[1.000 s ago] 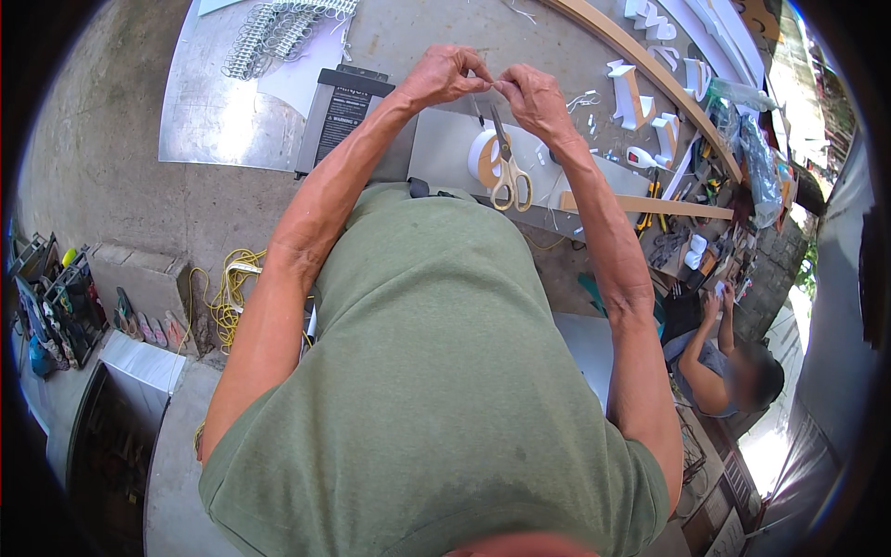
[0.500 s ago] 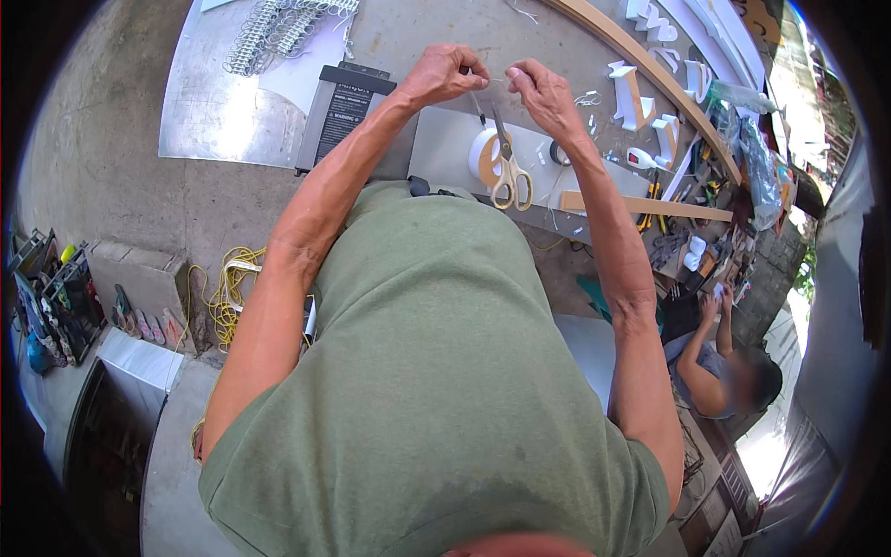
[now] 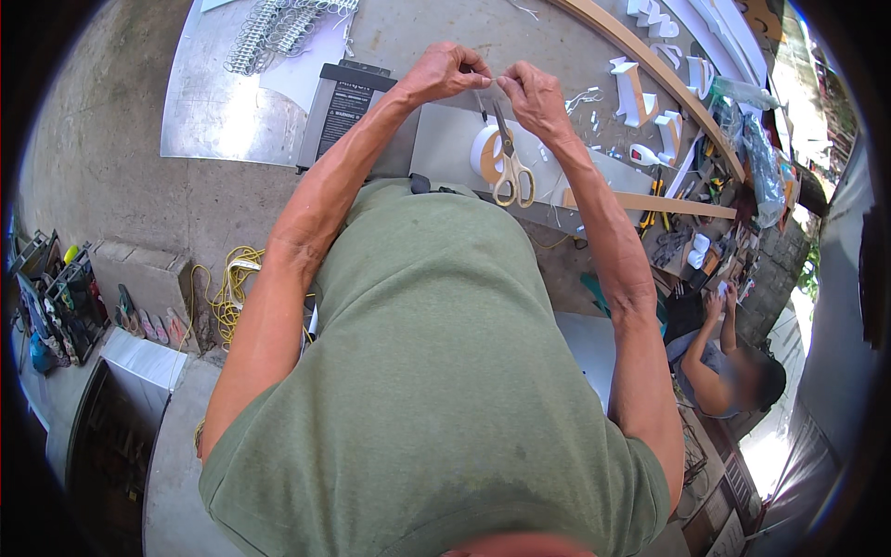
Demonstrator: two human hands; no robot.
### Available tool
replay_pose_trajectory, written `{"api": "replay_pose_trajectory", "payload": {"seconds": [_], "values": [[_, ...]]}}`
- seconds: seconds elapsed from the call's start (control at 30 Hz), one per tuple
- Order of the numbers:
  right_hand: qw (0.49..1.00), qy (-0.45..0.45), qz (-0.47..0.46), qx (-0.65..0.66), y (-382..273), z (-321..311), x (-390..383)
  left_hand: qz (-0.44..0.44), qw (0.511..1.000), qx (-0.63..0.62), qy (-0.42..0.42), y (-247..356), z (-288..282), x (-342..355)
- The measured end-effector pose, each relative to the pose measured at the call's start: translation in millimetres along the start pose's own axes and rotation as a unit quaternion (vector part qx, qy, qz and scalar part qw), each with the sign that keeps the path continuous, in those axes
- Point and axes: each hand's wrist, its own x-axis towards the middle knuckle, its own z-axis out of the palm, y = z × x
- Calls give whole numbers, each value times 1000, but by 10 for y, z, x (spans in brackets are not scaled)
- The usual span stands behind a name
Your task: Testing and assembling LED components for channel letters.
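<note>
Your left hand (image 3: 445, 72) and right hand (image 3: 536, 93) are up close together over the bench, both pinched on something thin stretched between the fingertips; it's too small to tell what. The scissors (image 3: 509, 160) lie just below that pinch, nearer your right hand: blades point up toward the fingers, cream handles toward your chest. They rest across the white tape roll (image 3: 484, 153), on the grey sheet (image 3: 444, 147).

head cam | looks steeply down — close over torso, floor (image 3: 121, 139)
</note>
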Motion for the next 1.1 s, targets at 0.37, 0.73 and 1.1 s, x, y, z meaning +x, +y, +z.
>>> {"api": "replay_pose_trajectory", "payload": {"seconds": [0.37,0.73,1.1], "values": [[993,75,59,71,-295,-66,-79,-108,954,-280,22,-119,23,-45],[982,107,-95,-124,-368,77,-47,-133,924,-358,2,-170,-6,-15],[768,14,425,478,-530,79,42,-79,946,-307,59,-144,118,-75]]}}
